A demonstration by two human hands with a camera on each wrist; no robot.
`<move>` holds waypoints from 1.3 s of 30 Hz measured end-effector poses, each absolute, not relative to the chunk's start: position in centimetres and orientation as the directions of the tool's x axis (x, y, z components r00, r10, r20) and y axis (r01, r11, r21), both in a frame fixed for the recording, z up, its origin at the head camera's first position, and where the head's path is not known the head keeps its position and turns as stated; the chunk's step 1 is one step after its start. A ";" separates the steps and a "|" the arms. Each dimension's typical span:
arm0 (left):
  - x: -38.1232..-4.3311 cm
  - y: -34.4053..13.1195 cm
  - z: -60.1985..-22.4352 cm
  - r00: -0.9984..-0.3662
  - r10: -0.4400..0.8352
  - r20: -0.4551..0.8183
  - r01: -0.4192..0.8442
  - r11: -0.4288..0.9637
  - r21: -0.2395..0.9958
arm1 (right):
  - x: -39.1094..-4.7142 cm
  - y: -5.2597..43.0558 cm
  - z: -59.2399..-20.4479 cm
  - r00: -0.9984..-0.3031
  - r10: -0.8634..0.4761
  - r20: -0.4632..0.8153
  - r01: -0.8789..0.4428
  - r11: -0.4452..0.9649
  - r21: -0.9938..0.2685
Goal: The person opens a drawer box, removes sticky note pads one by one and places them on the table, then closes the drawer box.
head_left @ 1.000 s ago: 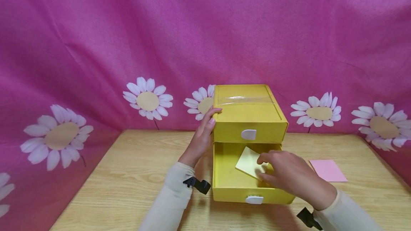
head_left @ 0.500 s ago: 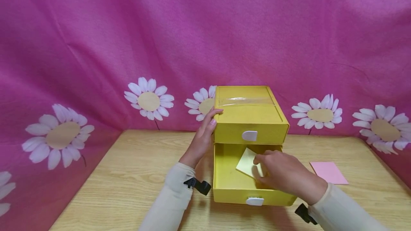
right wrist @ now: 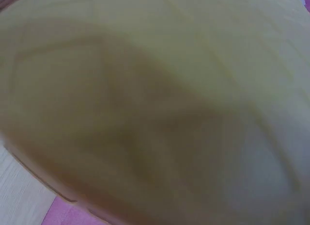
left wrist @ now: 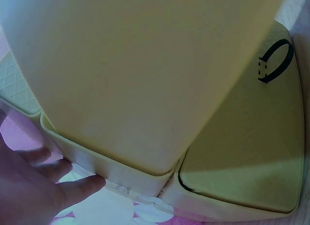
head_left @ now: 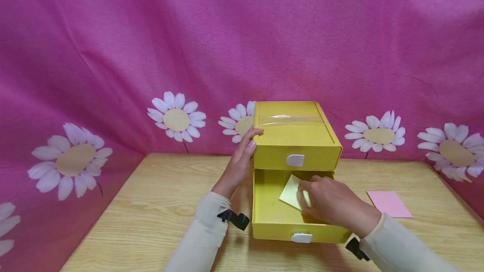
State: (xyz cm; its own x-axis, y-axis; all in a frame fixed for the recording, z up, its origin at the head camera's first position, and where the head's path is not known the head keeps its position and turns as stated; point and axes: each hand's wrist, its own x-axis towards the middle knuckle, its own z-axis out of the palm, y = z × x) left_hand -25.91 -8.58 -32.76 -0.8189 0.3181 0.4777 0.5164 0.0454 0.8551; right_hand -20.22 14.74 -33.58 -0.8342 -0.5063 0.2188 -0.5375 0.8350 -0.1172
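Observation:
My left hand (head_left: 238, 163) rests against the left side of a yellow two-drawer box (head_left: 296, 133), a finger bent over its top edge. In the left wrist view its fingers (left wrist: 80, 188) are spread at the edge of the yellow plastic. The lower drawer (head_left: 264, 217) is pulled out, with a white tab on its front. A pale yellow sticky note pad (head_left: 290, 194) lies slanted inside. My right hand (head_left: 334, 202) reaches over the drawer's right wall, thumb and forefinger curved about the pad and covering its right part. Blurred yellow plastic (right wrist: 160, 104) fills the right wrist view.
A pink sticky note pad (head_left: 389, 204) lies flat on the wooden table (head_left: 159, 205), right of the box. The upper drawer (head_left: 272, 156) is closed. Clear tape crosses the box top. Behind hangs a magenta cloth (head_left: 264, 32) with white daisies.
My right hand has shifted slightly left, further over the pale yellow pad. The pad keeps its place in the drawer. My left hand stays on the box.

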 end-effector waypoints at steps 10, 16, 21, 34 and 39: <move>-25.9 -8.6 -32.8 -0.807 0.336 0.487 0.525 0.027 0.851 | -20.3 14.7 -33.5 -0.848 -0.506 0.157 -0.521 0.851 -0.072; -25.8 -8.6 -32.8 -0.811 0.338 0.477 0.516 0.031 0.856 | -20.3 14.8 -33.4 -0.843 -0.526 0.114 -0.534 0.843 -0.062; -25.8 -8.6 -32.8 -0.814 0.335 0.474 0.514 0.035 0.857 | -20.3 14.8 -33.4 -0.841 -0.535 0.081 -0.540 0.840 -0.061; -25.8 -8.7 -32.7 -0.822 0.344 0.453 0.496 0.042 0.868 | -20.6 14.7 -33.6 -0.831 -0.552 0.071 -0.556 0.830 -0.051; -25.8 -8.6 -32.7 -0.826 0.348 0.443 0.488 0.048 0.872 | -20.7 14.7 -33.7 -0.829 -0.555 0.072 -0.559 0.826 -0.071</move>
State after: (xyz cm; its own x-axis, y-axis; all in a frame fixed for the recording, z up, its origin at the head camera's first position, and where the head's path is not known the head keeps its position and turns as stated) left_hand -25.83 -8.62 -32.72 -0.8261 0.3480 0.4431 0.4878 0.0483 0.8716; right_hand -20.72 14.72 -33.67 -0.8290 -0.5547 0.0716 -0.5589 0.8262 -0.0708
